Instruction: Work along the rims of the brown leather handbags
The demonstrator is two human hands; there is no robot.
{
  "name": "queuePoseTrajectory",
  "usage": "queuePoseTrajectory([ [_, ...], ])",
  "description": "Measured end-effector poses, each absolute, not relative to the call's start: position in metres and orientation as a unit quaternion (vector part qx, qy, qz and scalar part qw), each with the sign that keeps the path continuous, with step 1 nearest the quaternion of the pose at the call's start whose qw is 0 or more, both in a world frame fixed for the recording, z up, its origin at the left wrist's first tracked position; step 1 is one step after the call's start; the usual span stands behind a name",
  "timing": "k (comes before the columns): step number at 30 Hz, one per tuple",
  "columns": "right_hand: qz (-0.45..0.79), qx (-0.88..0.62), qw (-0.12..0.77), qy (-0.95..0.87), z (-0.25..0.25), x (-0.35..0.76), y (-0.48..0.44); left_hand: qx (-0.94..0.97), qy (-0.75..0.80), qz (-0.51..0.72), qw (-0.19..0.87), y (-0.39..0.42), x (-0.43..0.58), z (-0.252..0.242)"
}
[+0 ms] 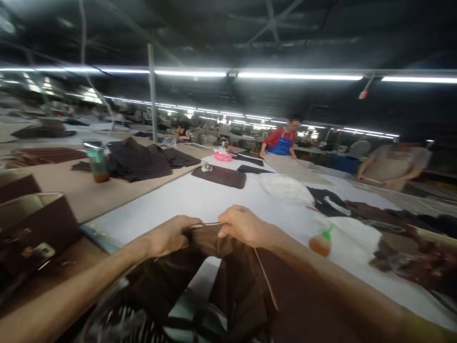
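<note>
White table [221, 200]; dark brown fabric [228, 286] bunched, gripped by left hand [171, 234], right hand [243, 225].

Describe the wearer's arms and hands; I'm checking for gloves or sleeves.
No gloves, rings or watch show on the left hand or right hand. Both forearms are bare; a yellowish edge, perhaps a sleeve, shows high on the right arm.

Near centre: fabric [214, 286] on the tabletop [214, 197]; left hand [171, 236] and right hand [243, 224] side by side, clasping its far edge.
Right of hands: small bottle [321, 242] on the tabletop.
Left: boxes [35, 224]; behind them a jar [97, 164], with a cloth pile [139, 159] just right of it.
Far centre: flat cloth panel [219, 176], basin [223, 156] behind it.
</note>
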State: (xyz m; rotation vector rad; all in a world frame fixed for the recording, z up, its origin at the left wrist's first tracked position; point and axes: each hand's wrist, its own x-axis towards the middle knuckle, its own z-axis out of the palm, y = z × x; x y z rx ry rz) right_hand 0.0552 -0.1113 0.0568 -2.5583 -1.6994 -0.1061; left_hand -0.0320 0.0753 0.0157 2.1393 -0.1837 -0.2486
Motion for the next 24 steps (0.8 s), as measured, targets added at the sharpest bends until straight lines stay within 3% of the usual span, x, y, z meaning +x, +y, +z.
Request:
queuePoseTrajectory([
  [3,0.014,-0.857,0.061,-0.512,0.053,0.049,-0.12,0.871,-0.077,-0.146,0.462,0.083,-0.019,0.014],
  [7,0.037,-0.878,0.087,-0.469,0.034,0.047,-0.129,0.907,-0.095,-0.104,0.396,0.08,-0.009,0.007],
  [13,-0.006,-0.878,0.06,-0.475,0.025,0.051,-0.13,0.977,-0.135,0.071,0.148,0.064,-0.013,0.012],
  [16,-0.015,-0.883,0.032,-0.468,0.026,0.051,-0.128,0.985,-0.125,0.102,0.062,0.061,-0.015,0.011],
  [19,-0.016,-0.889,0.01,-0.457,0.025,0.049,-0.125,0.987,-0.095,0.098,0.09,0.062,-0.013,0.009],
  [24,-0.032,-0.903,0.02,-0.429,0.022,0.048,-0.122,0.939,-0.048,0.038,0.338,0.066,-0.007,0.006],
])
